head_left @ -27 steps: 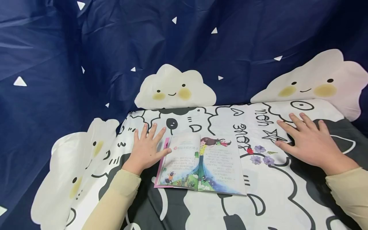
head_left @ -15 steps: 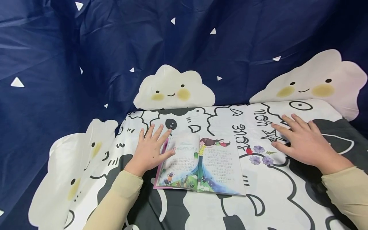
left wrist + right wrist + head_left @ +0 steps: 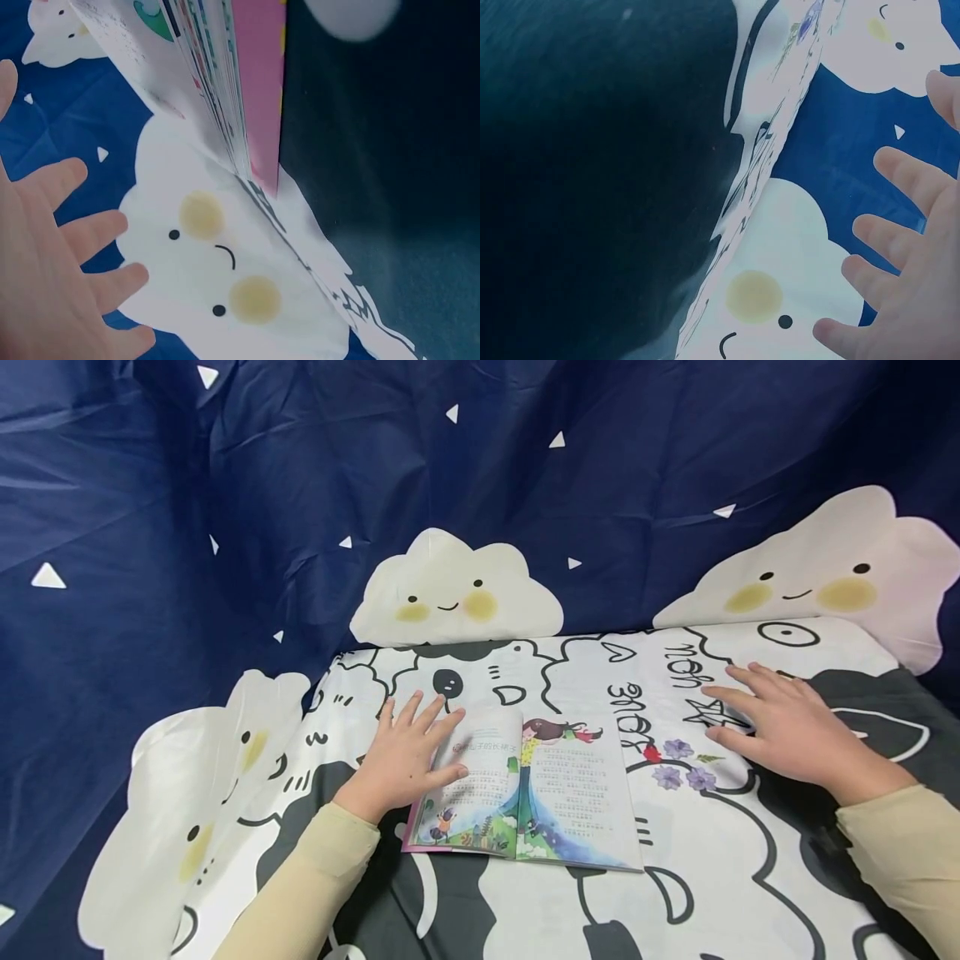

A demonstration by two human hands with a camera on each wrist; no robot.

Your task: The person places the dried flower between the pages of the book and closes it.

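An illustrated children's book (image 3: 570,802) lies open on the patterned cloth (image 3: 555,910), its pink cover edge (image 3: 259,90) showing in the left wrist view. Over the upper left part of the left page is my left hand (image 3: 401,756), fingers spread, holding nothing. In the left wrist view that hand (image 3: 52,262) appears apart from the pages. To the right of the book, my right hand (image 3: 795,731) hovers or rests over the printed lettering and star; I cannot tell if it touches the cloth. Its fingers (image 3: 889,232) are spread with nothing between them.
Purple flower decorations (image 3: 678,764) and a small red one lie between the book and the right hand. Cloud-shaped cushions or cutouts (image 3: 457,593) line the back and left edges. Behind them hangs a dark blue curtain (image 3: 300,460) with white triangles.
My left hand has moved right, farther over the left page. The right hand has shifted slightly left and its fingers have drawn closer together. The book has stayed in place.
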